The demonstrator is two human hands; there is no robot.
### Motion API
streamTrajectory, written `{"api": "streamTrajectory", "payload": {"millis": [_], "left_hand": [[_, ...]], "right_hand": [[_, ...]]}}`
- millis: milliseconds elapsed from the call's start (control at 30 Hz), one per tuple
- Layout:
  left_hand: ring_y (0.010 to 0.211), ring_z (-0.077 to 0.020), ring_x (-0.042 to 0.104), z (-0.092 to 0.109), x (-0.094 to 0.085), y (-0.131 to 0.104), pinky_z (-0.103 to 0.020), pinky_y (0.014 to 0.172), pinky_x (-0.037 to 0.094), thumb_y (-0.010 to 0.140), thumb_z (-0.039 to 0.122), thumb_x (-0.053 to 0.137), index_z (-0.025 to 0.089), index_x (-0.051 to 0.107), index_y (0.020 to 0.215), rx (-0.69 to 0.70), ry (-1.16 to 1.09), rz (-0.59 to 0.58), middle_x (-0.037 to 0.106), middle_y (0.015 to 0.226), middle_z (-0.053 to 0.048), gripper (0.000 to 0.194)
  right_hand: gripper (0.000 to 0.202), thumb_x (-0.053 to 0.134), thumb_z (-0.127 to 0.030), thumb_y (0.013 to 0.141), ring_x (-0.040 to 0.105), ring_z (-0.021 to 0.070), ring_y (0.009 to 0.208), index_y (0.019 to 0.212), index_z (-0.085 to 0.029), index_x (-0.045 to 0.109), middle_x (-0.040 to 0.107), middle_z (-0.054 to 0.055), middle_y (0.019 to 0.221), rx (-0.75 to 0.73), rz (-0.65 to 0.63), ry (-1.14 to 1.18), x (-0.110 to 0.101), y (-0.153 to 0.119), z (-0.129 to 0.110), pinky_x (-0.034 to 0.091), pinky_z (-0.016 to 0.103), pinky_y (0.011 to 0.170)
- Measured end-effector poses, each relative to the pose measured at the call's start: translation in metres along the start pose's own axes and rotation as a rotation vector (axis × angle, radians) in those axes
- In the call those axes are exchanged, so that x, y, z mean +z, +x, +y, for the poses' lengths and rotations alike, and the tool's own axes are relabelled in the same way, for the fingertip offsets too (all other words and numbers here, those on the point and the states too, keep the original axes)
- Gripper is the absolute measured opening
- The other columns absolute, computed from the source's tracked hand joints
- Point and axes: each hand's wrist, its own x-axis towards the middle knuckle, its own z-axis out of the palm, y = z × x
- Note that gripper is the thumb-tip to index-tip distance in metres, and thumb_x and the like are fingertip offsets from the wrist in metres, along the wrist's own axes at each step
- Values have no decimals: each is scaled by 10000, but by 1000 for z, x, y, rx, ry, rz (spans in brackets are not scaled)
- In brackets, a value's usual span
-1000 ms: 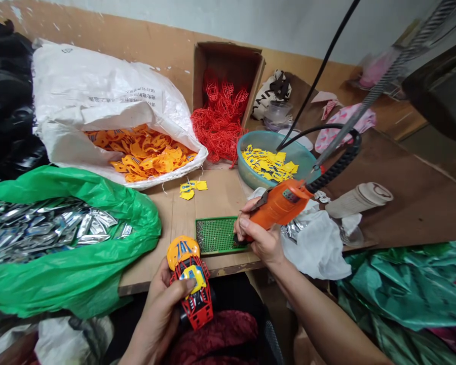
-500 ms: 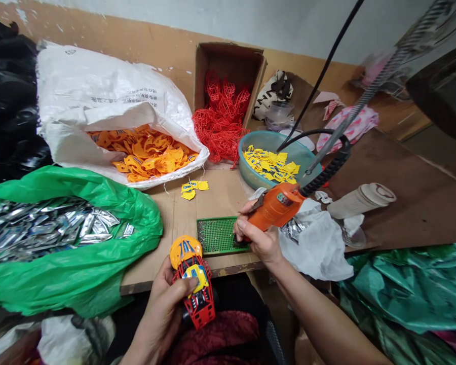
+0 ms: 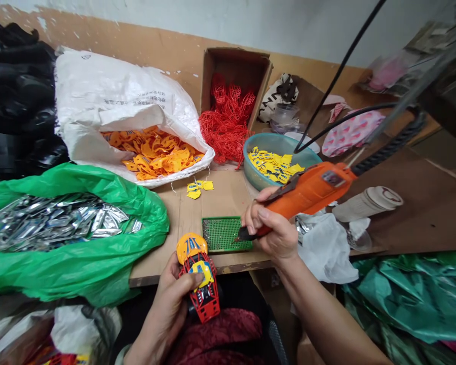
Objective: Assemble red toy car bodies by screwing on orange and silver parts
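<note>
My left hand (image 3: 171, 294) is closed around a toy car (image 3: 207, 299) with a red cage frame, an orange hood and a yellow roof piece. The thumb presses on the yellow piece. My right hand (image 3: 271, 228) grips an orange electric screwdriver (image 3: 307, 192), tilted with its bit down to the left. The bit's tip is over a green perforated screw tray (image 3: 224, 248), whose left part holds many small screws. Whether a screw sits on the tip is too small to tell. Several loose yellow parts (image 3: 199, 187) lie on the cardboard behind the tray.
A green bag (image 3: 148, 213) of silvery strips lies left, with a white sack (image 3: 117, 81) of orange parts behind. At the back stand a cardboard box (image 3: 209, 71) of red frames and a teal basin (image 3: 256, 175) of yellow parts. A white bottle (image 3: 367, 203) lies right; cables hang above.
The screwdriver has tipped from steeper to flatter, its back end swinging right, and its bit now shows over the tray. My left hand keeps hold of the car. The whole view has shifted slightly.
</note>
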Motion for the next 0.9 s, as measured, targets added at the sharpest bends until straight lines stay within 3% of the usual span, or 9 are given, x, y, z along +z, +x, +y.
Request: {"api": "streamTrajectory", "payload": {"millis": [167, 333, 900], "left_hand": [[676, -202, 683, 1, 0, 0, -291, 631, 560, 558, 165, 827, 152, 656, 1066, 33, 18, -6, 757, 821, -63, 536], [641, -180, 652, 6, 3, -2, -278, 603, 544, 522, 156, 814, 153, 651, 1036, 48, 14, 18, 741, 789, -43, 539], [689, -165, 602, 1, -1, 0, -260, 624, 493, 530, 131, 787, 160, 660, 1029, 104, 0, 18, 703, 828, -21, 516]], "right_hand": [[213, 721, -289, 721, 421, 132, 342, 879, -258, 582, 469, -97, 472, 68, -48, 124, 34, -6, -12, 426, 326, 472], [179, 716, -315, 757, 408, 128, 340, 867, -273, 581, 450, -98, 483, 104, -167, 166, 51, -13, -6, 414, 317, 470], [192, 707, -315, 778, 417, 127, 358, 918, -269, 582, 469, -93, 486, 149, -221, 163, 57, -21, 9, 401, 307, 477]]}}
